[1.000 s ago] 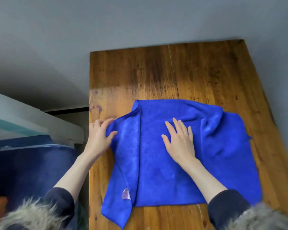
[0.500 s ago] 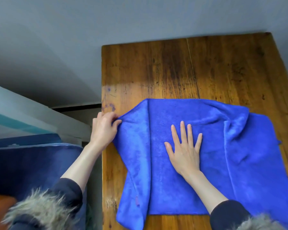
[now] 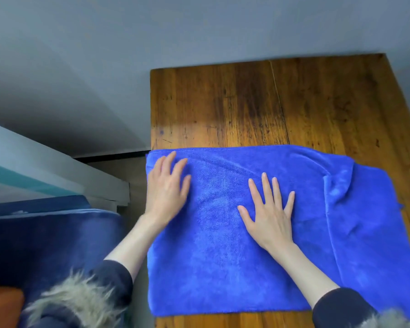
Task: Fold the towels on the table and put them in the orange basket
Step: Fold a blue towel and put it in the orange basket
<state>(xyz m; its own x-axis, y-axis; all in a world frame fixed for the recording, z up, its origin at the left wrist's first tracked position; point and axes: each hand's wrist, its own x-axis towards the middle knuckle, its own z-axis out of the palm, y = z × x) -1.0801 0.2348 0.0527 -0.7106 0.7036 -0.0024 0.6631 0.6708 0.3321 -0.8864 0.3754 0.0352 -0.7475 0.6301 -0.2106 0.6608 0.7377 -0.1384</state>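
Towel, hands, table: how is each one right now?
blue towel: spread on the table, rumpled fold at its right side.
left hand: open, flat on the towel's left part.
right hand: open, fingers spread, flat on the towel's middle.
wooden table: bare beyond the towel.

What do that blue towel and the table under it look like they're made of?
The blue towel looks like soft microfibre or plush terry: a fuzzy, matte nap that creases softly near its right side. The exact fibre can't be told. The table looks like solid wooden planks: visible grain, dark streaks and a seam between boards, with a slight sheen suggesting varnish or oil, worn and scuffed in places.
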